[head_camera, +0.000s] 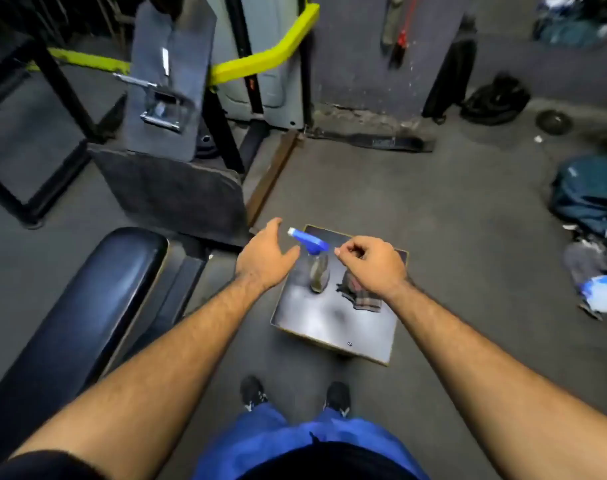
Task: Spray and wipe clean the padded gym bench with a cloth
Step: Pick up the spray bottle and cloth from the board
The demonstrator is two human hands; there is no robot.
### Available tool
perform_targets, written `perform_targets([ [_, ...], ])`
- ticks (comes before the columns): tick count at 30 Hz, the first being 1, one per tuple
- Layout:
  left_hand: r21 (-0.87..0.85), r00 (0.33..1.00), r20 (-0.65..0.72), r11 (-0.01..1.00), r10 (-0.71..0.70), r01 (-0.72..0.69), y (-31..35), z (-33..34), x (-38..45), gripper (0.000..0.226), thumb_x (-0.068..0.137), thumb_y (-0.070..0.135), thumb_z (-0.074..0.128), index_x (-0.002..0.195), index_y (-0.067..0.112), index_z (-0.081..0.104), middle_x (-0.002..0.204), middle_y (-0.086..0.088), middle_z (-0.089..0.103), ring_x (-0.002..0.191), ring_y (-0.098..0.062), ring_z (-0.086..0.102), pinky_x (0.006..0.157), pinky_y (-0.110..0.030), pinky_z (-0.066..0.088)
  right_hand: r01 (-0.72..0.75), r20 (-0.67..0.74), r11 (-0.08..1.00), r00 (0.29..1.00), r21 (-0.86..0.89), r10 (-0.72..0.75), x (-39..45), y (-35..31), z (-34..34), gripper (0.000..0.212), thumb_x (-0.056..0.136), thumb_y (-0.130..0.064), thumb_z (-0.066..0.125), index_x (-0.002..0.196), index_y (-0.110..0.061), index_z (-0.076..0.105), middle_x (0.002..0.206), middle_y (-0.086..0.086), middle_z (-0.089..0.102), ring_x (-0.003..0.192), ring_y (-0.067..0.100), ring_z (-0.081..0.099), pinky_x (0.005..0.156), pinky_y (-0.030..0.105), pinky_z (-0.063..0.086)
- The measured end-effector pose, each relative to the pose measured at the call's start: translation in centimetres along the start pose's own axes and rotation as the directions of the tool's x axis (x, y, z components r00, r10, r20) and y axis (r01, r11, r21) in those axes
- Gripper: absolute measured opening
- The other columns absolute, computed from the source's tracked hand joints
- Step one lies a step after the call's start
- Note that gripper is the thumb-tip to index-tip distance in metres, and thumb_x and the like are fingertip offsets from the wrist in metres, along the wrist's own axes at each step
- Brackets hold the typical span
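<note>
A clear spray bottle [318,270] with a blue trigger head stands upright on a low dark platform [333,327] on the floor. Beside it on the right lies a crumpled plaid cloth [359,296]. My left hand [264,254] hovers open just left of the bottle's head, fingers spread, not touching it. My right hand [371,263] hangs above the cloth with fingers curled in, holding nothing that I can see. The black padded bench [84,306] runs along the lower left.
A dark machine with black frame and yellow bar [260,60] stands behind the bench. A metal strip [271,174] lies on the floor ahead. Bags and clothes [589,199] are piled at the right. My shoes [295,396] stand just before the platform.
</note>
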State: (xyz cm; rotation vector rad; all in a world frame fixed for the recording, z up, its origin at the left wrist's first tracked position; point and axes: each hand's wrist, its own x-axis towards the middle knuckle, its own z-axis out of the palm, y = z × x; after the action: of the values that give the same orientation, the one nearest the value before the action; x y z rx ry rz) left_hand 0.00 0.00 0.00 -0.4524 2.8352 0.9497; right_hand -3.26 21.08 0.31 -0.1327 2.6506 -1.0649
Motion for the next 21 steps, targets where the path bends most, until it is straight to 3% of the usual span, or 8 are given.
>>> perform_targets([
  [3,-0.090,0.997,0.057,0.995,-0.046,0.051,0.4,2.8,1.1,0.074,0.081,0.043,0.068,0.144,0.021,0.036,0.132,-0.004,0.056,0.121,-0.025,0.055,0.096,-0.034,0.046,-0.129,-0.002,0.991,0.992,0.032,0.129,1.3,3.4,0.8,0.019,0.087,-0.041,0.067,0.080,-0.024,0.069,0.071,-0.007,0.068,0.075,0.014,0.064,0.068,0.029,0.049],
  [5,-0.165,0.992,0.094,0.982,-0.081,0.096,0.3,4.7,1.5,0.095,0.076,0.047,0.070,0.153,0.020,0.021,0.141,-0.007,0.049,0.128,-0.024,0.049,0.097,-0.028,0.040,-0.208,0.012,0.977,0.978,0.046,0.207,2.1,5.6,2.0,0.020,0.088,-0.039,0.066,0.080,-0.021,0.068,0.073,-0.005,0.069,0.078,0.017,0.065,0.073,0.032,0.052],
  [7,-0.274,0.993,0.047,0.955,-0.106,0.115,0.0,6.2,2.1,0.112,0.070,0.053,0.069,0.157,0.020,0.006,0.149,-0.005,0.043,0.132,-0.019,0.045,0.098,-0.021,0.033,-0.271,0.017,0.961,0.963,0.054,0.270,2.8,7.4,3.6,0.017,0.087,-0.037,0.064,0.080,-0.022,0.067,0.071,-0.007,0.065,0.080,0.019,0.065,0.072,0.032,0.051],
  [10,-0.291,0.996,-0.031,0.954,-0.089,0.077,-0.7,8.0,2.6,0.112,0.073,0.051,0.074,0.156,0.026,0.003,0.147,-0.003,0.045,0.127,-0.016,0.049,0.098,-0.025,0.038,-0.344,0.005,0.938,0.939,0.051,0.344,4.0,9.5,6.2,0.012,0.087,-0.039,0.064,0.087,-0.028,0.068,0.069,-0.012,0.060,0.080,0.016,0.061,0.069,0.027,0.041],
  [13,-0.294,0.992,-0.103,0.955,-0.068,0.035,-0.7,9.2,2.7,0.107,0.075,0.046,0.079,0.155,0.029,0.010,0.148,0.002,0.045,0.130,-0.016,0.050,0.101,-0.032,0.045,-0.364,-0.018,0.931,0.931,0.019,0.364,5.1,10.8,8.2,0.016,0.089,-0.039,0.063,0.096,-0.026,0.068,0.090,-0.007,0.069,0.092,0.021,0.064,0.070,0.028,0.041],
  [17,-0.436,0.985,-0.142,0.900,-0.100,0.029,-0.6,10.3,2.7,0.101,0.077,0.030,0.081,0.154,0.024,0.016,0.135,0.018,0.053,0.115,0.005,0.057,0.098,-0.018,0.047,-0.347,-0.024,0.937,0.938,-0.042,0.346,6.2,11.9,10.0,0.026,0.088,-0.037,0.065,0.109,-0.022,0.067,0.123,0.005,0.063,0.116,0.030,0.055,0.087,0.035,0.048],
  [19,-0.464,0.982,-0.161,0.886,-0.103,0.017,-1.0,11.1,2.8,0.103,0.077,0.029,0.080,0.155,0.024,0.013,0.141,0.007,0.052,0.114,-0.007,0.062,0.096,-0.029,0.053,-0.339,-0.023,0.939,0.941,-0.056,0.338,6.5,12.4,10.7,0.033,0.086,-0.037,0.068,0.116,-0.023,0.064,0.127,0.005,0.060,0.123,0.031,0.050,0.095,0.037,0.046],
  [21,-0.488,0.977,-0.168,0.872,-0.129,0.031,-1.3,12.0,2.7,0.103,0.078,0.026,0.080,0.155,0.020,0.012,0.140,-0.001,0.053,0.111,-0.012,0.065,0.091,-0.026,0.054,-0.336,-0.034,0.938,0.942,-0.079,0.335,6.7,13.0,11.2,0.039,0.084,-0.038,0.070,0.120,-0.023,0.063,0.130,0.006,0.059,0.123,0.032,0.049,0.098,0.038,0.045],
])
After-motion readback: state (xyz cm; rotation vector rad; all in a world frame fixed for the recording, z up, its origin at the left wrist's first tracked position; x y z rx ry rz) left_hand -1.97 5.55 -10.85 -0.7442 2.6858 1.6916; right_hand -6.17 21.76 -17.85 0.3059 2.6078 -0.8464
